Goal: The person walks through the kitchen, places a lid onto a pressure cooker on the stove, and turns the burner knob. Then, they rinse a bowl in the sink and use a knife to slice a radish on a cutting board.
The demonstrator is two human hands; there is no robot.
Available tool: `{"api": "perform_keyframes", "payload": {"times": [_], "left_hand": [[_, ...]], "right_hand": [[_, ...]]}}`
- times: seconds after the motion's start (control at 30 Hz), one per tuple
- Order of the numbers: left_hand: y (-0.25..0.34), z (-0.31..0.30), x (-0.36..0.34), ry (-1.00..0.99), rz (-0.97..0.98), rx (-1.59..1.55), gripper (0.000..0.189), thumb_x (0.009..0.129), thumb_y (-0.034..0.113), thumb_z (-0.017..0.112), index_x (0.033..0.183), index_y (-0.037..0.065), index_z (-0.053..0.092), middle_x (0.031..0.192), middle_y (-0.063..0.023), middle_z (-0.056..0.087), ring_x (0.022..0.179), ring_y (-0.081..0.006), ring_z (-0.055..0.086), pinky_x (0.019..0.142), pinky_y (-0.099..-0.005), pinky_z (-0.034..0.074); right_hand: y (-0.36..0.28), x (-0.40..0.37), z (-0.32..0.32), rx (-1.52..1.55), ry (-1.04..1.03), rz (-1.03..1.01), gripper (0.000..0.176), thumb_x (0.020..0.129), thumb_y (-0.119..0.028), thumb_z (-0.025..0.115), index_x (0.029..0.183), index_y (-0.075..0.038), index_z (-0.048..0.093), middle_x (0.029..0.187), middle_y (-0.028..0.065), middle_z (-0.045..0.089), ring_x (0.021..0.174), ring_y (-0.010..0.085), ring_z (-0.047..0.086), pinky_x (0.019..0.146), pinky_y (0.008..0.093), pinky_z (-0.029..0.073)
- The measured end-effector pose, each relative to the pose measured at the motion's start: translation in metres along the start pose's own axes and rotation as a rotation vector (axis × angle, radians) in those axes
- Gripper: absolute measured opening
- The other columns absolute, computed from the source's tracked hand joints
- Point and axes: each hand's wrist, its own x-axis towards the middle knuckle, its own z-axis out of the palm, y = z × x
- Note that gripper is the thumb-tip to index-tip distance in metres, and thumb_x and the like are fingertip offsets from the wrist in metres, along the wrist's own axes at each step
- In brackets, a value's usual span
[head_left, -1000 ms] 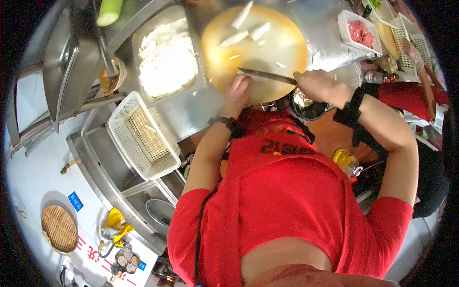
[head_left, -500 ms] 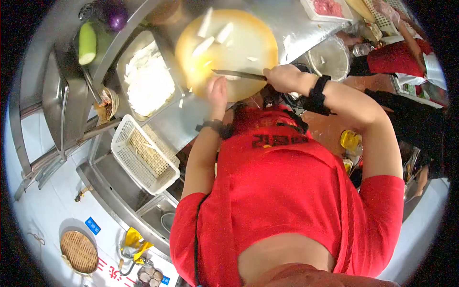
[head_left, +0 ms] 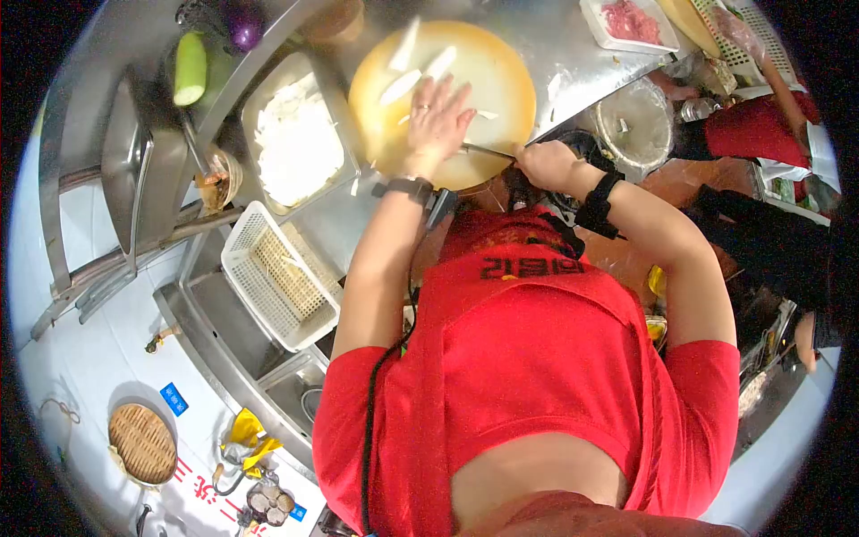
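Note:
A round yellowish cutting board [head_left: 497, 76] lies on the metal counter, with several long white vegetable pieces [head_left: 400, 87] toward its upper left. My left hand [head_left: 438, 121] is over the board's lower left part, fingers spread and pointing up the frame, just below those pieces. My right hand [head_left: 548, 166] grips the handle of a knife [head_left: 490, 152] at the board's lower right edge. The knife's blade points left, and its tip end is partly hidden by my left hand. What lies under my left palm is hidden.
A metal tray of white slices [head_left: 295, 143] stands left of the board. Below it are a white plastic basket [head_left: 282, 277] and a sink. A lined bucket [head_left: 633, 121] and a tray of pink meat [head_left: 631, 22] are at right, near another person in red.
My left hand has moved up and right over the board, and its fingers have spread. My right hand with the knife has shifted slightly right and down. The whole view has shifted a little.

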Motion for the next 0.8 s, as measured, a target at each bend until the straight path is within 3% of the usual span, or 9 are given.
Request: {"api": "perform_keyframes", "payload": {"times": [0.07, 0.2, 0.57, 0.63, 0.67, 0.7, 0.73, 0.77, 0.8], "left_hand": [[-0.006, 0.014, 0.002, -0.130, 0.044, 0.042, 0.037, 0.087, 0.033, 0.046, 0.124, 0.025, 0.049, 0.137, -0.0064, 0.036, 0.130, -0.0328, 0.023, 0.104, -0.0472, 0.022], [-0.008, 0.017, 0.006, -0.237, 0.043, 0.037, 0.039, 0.089, 0.034, 0.040, 0.127, 0.023, 0.046, 0.139, -0.0078, 0.033, 0.131, -0.0291, 0.023, 0.107, -0.0466, 0.017], [-0.014, 0.018, -0.013, -0.244, 0.004, -0.001, 0.039, 0.088, 0.032, 0.045, 0.125, 0.020, 0.048, 0.136, -0.0070, 0.038, 0.130, -0.0292, 0.026, 0.107, -0.0452, 0.018], [-0.015, 0.017, 0.002, -0.017, -0.043, -0.077, 0.036, 0.087, 0.023, 0.046, 0.122, 0.015, 0.050, 0.135, -0.0099, 0.038, 0.127, -0.0296, 0.031, 0.105, -0.0432, 0.023], [-0.032, 0.030, -0.005, 0.263, -0.055, -0.229, 0.032, 0.086, 0.017, 0.047, 0.116, 0.007, 0.052, 0.132, -0.0131, 0.041, 0.119, -0.0307, 0.041, 0.101, -0.0411, 0.031], [-0.041, 0.044, -0.011, 0.501, -0.398, -0.940, 0.027, 0.084, 0.009, 0.048, 0.109, 0.001, 0.052, 0.120, -0.0149, 0.049, 0.108, -0.0282, 0.049, 0.094, -0.0389, 0.039], [-0.048, 0.018, -0.024, 0.498, -0.400, -0.368, 0.026, 0.080, 0.003, 0.052, 0.105, 0.000, 0.053, 0.107, -0.0142, 0.054, 0.102, -0.0280, 0.050, 0.095, -0.0363, 0.036], [-0.026, -0.008, -0.037, 0.592, -0.633, -0.695, 0.024, 0.078, 0.004, 0.055, 0.102, 0.001, 0.054, 0.102, -0.0133, 0.056, 0.102, -0.0269, 0.050, 0.091, -0.0358, 0.038], [-0.035, -0.006, -0.052, 0.428, -0.605, -0.638, 0.025, 0.077, 0.007, 0.058, 0.102, 0.002, 0.055, 0.103, -0.0132, 0.056, 0.102, -0.0267, 0.050, 0.090, -0.0361, 0.038]], "right_hand": [[0.000, 0.002, 0.002, -0.005, -0.001, 0.003, 0.027, 0.077, -0.010, 0.048, 0.101, 0.004, 0.050, 0.068, 0.0152, 0.062, 0.063, 0.0325, 0.062, 0.052, 0.0419, 0.049], [0.000, 0.002, -0.001, 0.038, -0.018, 0.038, 0.023, 0.076, -0.010, 0.051, 0.096, 0.002, 0.052, 0.072, 0.0155, 0.063, 0.067, 0.0314, 0.063, 0.055, 0.0410, 0.050], [-0.012, 0.000, -0.001, 0.044, 0.018, 0.084, 0.021, 0.081, -0.012, 0.045, 0.096, -0.002, 0.055, 0.078, 0.0169, 0.064, 0.072, 0.0308, 0.064, 0.059, 0.0418, 0.051], [-0.007, 0.002, -0.003, 0.013, 0.003, 0.094, 0.020, 0.080, -0.013, 0.046, 0.095, -0.004, 0.056, 0.078, 0.0165, 0.064, 0.072, 0.0302, 0.064, 0.060, 0.0417, 0.051], [-0.008, 0.001, -0.004, -0.011, 0.039, 0.092, 0.020, 0.079, -0.014, 0.048, 0.095, -0.004, 0.056, 0.078, 0.0163, 0.064, 0.072, 0.0306, 0.064, 0.061, 0.0421, 0.051], [-0.007, -0.001, -0.001, 0.034, 0.055, 0.107, 0.021, 0.080, -0.018, 0.049, 0.097, -0.005, 0.055, 0.076, 0.0158, 0.064, 0.071, 0.0314, 0.064, 0.059, 0.0426, 0.050], [-0.006, -0.003, 0.000, 0.059, 0.069, 0.131, 0.023, 0.081, -0.020, 0.050, 0.098, -0.005, 0.055, 0.075, 0.0163, 0.064, 0.069, 0.0322, 0.063, 0.058, 0.0430, 0.050], [-0.006, -0.006, 0.004, 0.085, 0.072, 0.148, 0.024, 0.081, -0.022, 0.050, 0.099, -0.006, 0.054, 0.073, 0.0168, 0.063, 0.067, 0.0330, 0.063, 0.057, 0.0434, 0.050], [-0.004, -0.006, 0.009, 0.087, 0.057, 0.137, 0.024, 0.081, -0.022, 0.050, 0.099, -0.006, 0.054, 0.073, 0.0168, 0.063, 0.067, 0.0330, 0.063, 0.057, 0.0434, 0.050]]}}
